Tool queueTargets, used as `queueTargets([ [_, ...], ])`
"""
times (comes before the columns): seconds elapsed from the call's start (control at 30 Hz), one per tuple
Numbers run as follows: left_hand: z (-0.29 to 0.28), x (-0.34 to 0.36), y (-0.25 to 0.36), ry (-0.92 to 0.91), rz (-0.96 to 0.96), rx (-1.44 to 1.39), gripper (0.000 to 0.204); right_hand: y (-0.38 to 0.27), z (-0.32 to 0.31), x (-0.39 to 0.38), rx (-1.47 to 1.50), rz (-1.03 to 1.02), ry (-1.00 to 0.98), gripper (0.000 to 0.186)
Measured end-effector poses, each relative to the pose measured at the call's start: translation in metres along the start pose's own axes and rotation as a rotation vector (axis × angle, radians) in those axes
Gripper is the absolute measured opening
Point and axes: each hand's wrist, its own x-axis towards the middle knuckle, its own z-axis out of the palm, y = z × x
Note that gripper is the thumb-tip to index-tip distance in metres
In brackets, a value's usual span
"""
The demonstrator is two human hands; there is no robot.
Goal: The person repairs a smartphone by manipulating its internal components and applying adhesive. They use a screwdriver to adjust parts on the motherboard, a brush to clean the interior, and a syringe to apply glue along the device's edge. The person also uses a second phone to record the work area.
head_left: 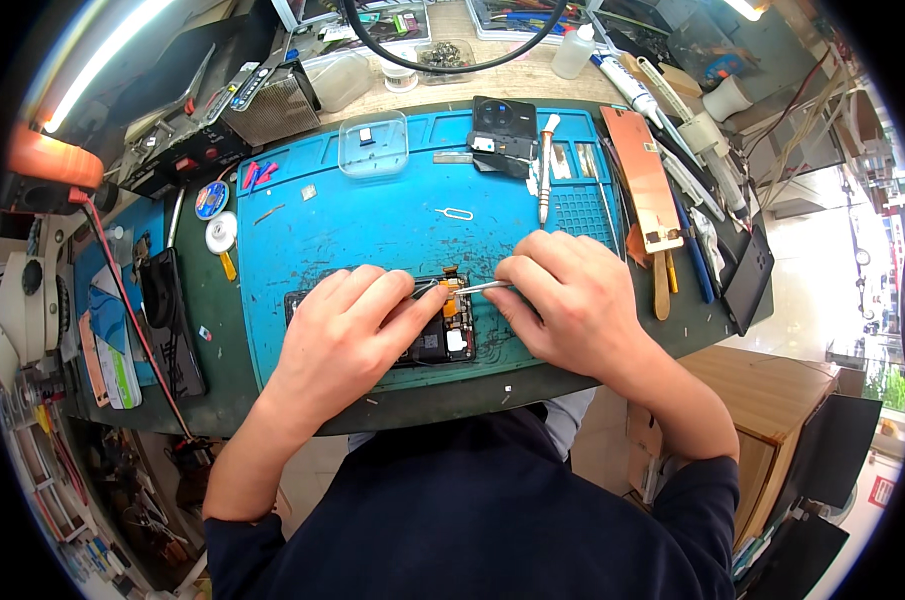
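Observation:
An opened smartphone (427,348) lies on the blue work mat (342,230), its circuit board and an orange flex cable (450,305) bare at the right end. My right hand (572,300) is closed on slim metal tweezers (482,287), whose tips reach the board beside the cable. From the left, my left hand (347,330) covers much of the phone. Its thumb and forefinger come together by the cable, near a thin dark piece; what they pinch is too small to make out.
At the mat's far side are a clear plastic box (373,143), a black phone back part (504,130) and a screwdriver (545,170). A SIM eject pin (456,213) lies mid-mat. Solder spools (221,232) sit left; a copper-coloured plate (640,180) and several tools lie right.

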Motion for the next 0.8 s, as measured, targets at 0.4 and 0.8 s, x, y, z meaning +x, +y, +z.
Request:
queueTargets([
  [0.4, 0.003, -0.006, 0.011, 0.08, -0.118, -0.216, 0.037, -0.002, -0.006, 0.0, -0.048, -0.045, -0.042, 0.018],
  [0.8, 0.003, -0.008, 0.008, 0.039, -0.083, -0.214, 0.033, -0.007, -0.012, 0.004, -0.109, -0.086, -0.08, 0.018],
])
